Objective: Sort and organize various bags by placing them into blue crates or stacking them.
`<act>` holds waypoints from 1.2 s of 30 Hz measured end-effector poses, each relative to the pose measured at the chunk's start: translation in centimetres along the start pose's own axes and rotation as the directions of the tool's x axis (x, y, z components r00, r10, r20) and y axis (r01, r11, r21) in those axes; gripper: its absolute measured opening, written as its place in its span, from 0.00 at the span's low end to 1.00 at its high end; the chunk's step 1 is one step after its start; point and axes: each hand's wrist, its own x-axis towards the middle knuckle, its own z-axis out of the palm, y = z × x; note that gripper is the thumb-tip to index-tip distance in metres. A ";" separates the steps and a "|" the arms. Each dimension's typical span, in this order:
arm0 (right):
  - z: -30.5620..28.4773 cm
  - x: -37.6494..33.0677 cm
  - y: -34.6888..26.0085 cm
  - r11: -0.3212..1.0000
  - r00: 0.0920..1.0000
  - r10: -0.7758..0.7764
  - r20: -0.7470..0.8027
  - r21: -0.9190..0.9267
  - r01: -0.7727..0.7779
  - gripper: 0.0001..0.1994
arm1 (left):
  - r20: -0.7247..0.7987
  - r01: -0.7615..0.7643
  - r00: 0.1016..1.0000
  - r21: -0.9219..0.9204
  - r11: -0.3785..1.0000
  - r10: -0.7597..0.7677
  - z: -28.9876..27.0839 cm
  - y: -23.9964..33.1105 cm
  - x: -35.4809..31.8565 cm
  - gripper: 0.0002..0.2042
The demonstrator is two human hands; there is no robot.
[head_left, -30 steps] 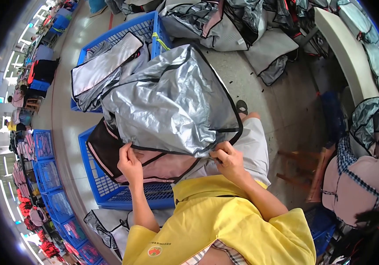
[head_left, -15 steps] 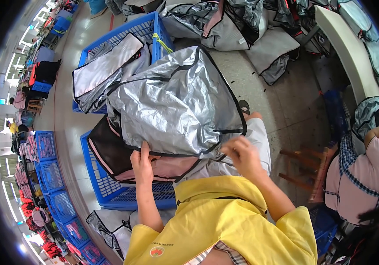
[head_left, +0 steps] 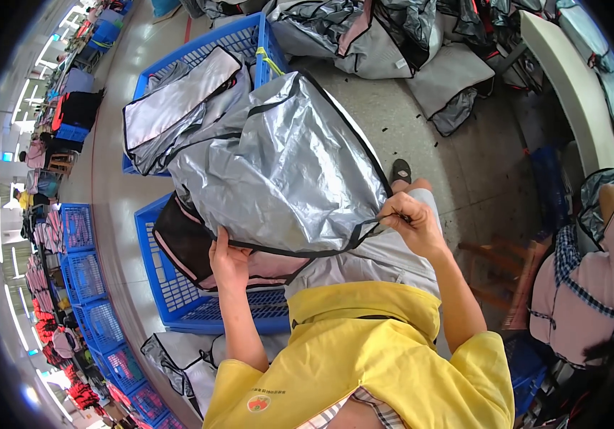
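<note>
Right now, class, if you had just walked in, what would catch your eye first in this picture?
A big crinkled silver fabric cover with black edging fills the middle, stretched between the left hand and the right hand, which pinch its lower edge. Under it sits a blue plastic crate with pink and black pieces inside. A second blue crate further back holds more silver covers.

Two hands hold up a big shiny silver cover [head_left: 285,171].

L hand [head_left: 230,261] pinches the black bottom edge, R hand [head_left: 411,222] pinches the right corner, cover spread between them over the lap. Just under it, a blue crate [head_left: 178,300] w/ a pink and black piece [head_left: 192,247] inside. Another blue crate [head_left: 200,50] behind holds more silver pieces. Grey floor [head_left: 421,143].
</note>
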 end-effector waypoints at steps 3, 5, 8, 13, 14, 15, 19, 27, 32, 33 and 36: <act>0.4 0.3 0.1 0.999 0.999 0.031 -0.009 0.018 -0.031 0.06 | 0.047 0.019 0.999 -0.033 0.999 -0.018 -1.3 -0.4 0.8 0.15; 0.6 0.4 -0.2 0.999 0.999 0.041 -0.001 0.012 -0.041 0.06 | 0.038 0.015 0.999 -0.038 0.999 -0.013 -1.6 0.0 0.3 0.14; 0.3 0.2 -0.4 0.997 1.000 0.023 0.002 -0.073 -0.023 0.04 | 0.046 -0.027 0.999 0.036 0.999 0.025 -1.1 0.7 -0.9 0.13; -0.5 -1.4 1.2 0.992 0.990 0.099 -0.096 -0.067 -0.105 0.05 | -0.009 -0.061 0.998 0.202 0.977 0.064 -1.8 -2.0 -1.1 0.13; -0.6 -1.5 1.2 0.992 0.990 0.111 -0.083 -0.052 -0.115 0.05 | -0.012 -0.091 0.995 0.223 0.970 0.096 -1.5 -1.9 -1.8 0.13; -0.6 -1.3 1.3 0.991 0.990 0.126 -0.068 -0.039 -0.129 0.05 | -0.018 -0.117 0.992 0.245 0.963 0.125 -1.1 -1.6 -2.6 0.13; -0.8 0.7 -2.1 0.991 0.983 0.117 -0.139 -0.045 -0.124 0.03 | -0.053 -0.219 0.936 0.685 0.695 0.348 -0.4 -0.7 -4.9 0.21; 4.7 7.2 -5.9 0.977 0.993 0.019 -0.118 -0.210 -0.044 0.15 | 0.490 -0.645 0.572 0.764 -0.008 0.658 -0.1 -0.4 -4.6 0.07; 11.3 9.5 -7.2 0.853 0.992 0.122 0.026 -0.514 -0.091 0.22 | 0.552 -0.638 0.512 0.757 -0.139 0.657 -0.2 -0.7 -5.3 0.08; 11.7 9.3 -6.2 0.830 0.993 0.113 0.019 -0.552 -0.084 0.19 | 0.551 -0.640 0.511 0.756 -0.135 0.659 -0.7 -0.7 -5.6 0.08; 10.9 8.0 -5.4 0.896 0.995 0.104 0.007 -0.434 -0.091 0.16 | 0.244 -0.555 0.653 0.799 0.233 0.717 -3.0 1.0 -5.1 0.16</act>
